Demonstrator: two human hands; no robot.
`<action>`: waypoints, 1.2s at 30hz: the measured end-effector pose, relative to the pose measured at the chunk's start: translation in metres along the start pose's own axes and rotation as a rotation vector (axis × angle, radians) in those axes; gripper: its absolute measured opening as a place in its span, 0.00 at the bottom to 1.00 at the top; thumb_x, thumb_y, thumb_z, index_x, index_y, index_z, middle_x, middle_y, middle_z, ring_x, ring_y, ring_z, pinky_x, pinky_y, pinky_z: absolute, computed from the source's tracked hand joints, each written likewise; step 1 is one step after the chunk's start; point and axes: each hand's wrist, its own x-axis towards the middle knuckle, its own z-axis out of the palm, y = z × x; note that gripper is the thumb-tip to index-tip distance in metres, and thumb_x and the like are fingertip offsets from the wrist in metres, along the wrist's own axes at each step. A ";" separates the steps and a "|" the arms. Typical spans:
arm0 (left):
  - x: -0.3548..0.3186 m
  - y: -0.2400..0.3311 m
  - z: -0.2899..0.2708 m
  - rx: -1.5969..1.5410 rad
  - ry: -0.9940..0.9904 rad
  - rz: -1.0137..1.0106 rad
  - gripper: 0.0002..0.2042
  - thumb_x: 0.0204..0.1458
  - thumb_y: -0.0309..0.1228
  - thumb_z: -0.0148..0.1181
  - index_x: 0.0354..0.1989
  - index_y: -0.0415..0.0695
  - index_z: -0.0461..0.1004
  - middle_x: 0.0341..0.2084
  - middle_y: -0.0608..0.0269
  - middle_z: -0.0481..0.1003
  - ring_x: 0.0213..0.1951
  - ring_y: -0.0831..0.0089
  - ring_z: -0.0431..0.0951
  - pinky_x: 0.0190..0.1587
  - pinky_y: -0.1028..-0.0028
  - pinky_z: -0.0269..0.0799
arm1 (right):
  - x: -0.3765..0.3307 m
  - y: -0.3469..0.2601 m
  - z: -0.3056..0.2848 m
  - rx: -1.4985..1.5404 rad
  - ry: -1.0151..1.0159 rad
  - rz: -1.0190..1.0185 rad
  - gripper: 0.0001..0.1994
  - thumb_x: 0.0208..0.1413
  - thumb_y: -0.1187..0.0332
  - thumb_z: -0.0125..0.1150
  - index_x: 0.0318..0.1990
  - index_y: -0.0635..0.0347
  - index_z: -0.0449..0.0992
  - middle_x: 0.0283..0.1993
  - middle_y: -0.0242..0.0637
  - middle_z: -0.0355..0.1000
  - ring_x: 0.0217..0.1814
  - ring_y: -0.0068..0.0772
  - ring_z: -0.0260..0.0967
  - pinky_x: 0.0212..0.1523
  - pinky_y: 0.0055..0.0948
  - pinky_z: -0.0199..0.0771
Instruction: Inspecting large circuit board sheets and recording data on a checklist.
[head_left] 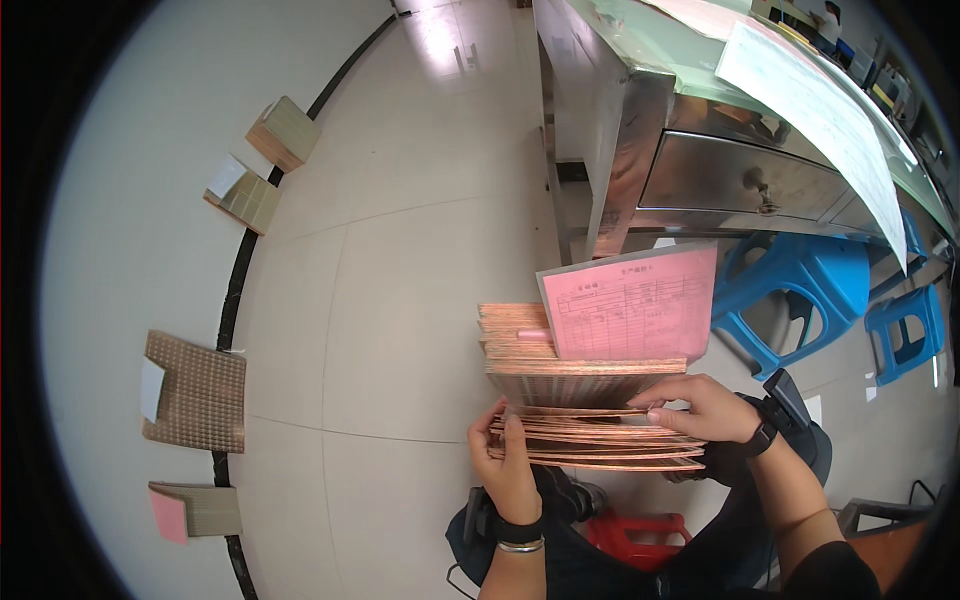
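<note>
A stack of thin copper-coloured boards (590,445) rests in front of me, its near sheets fanned apart. My left hand (508,462) grips the left edge of the fanned sheets, thumb on top. At the right end, my right hand (702,408) lies over the top of the same sheets, fingers curled on them. Behind these stands a taller stack of the same boards (520,345), with a pink paper form (635,305) in a clear sleeve lying on it.
A steel cabinet with a drawer (740,180) stands behind, papers on its glass top. Blue plastic stools (810,290) are at the right, a red stool (640,530) is below me. Several board stacks (195,390) lie on the tiled floor at the left.
</note>
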 end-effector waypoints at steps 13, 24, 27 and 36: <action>0.000 -0.002 0.002 -0.012 0.017 0.004 0.13 0.57 0.27 0.50 0.48 0.35 0.66 0.46 0.58 0.69 0.45 0.75 0.67 0.51 0.76 0.62 | 0.003 0.007 -0.001 -0.050 -0.013 -0.024 0.19 0.54 0.56 0.56 0.47 0.58 0.74 0.40 0.43 0.74 0.43 0.40 0.72 0.44 0.33 0.71; 0.000 0.007 0.004 -0.039 0.027 -0.071 0.15 0.57 0.27 0.50 0.52 0.34 0.66 0.46 0.59 0.69 0.47 0.74 0.67 0.52 0.75 0.62 | 0.007 0.008 -0.002 -0.019 0.009 0.014 0.20 0.53 0.55 0.58 0.47 0.60 0.74 0.40 0.43 0.74 0.43 0.38 0.72 0.44 0.33 0.71; 0.000 0.008 0.005 -0.069 0.012 -0.078 0.16 0.57 0.27 0.50 0.52 0.33 0.65 0.48 0.58 0.69 0.48 0.73 0.67 0.53 0.74 0.61 | 0.007 0.006 -0.004 -0.022 0.012 0.014 0.20 0.53 0.56 0.58 0.47 0.60 0.74 0.39 0.43 0.74 0.43 0.38 0.72 0.44 0.33 0.71; 0.000 0.006 0.005 -0.105 0.007 -0.048 0.16 0.57 0.25 0.50 0.52 0.34 0.65 0.44 0.59 0.70 0.44 0.76 0.69 0.49 0.76 0.64 | 0.007 0.006 -0.003 -0.025 0.003 0.007 0.20 0.53 0.56 0.57 0.47 0.60 0.73 0.41 0.42 0.74 0.44 0.39 0.72 0.44 0.32 0.71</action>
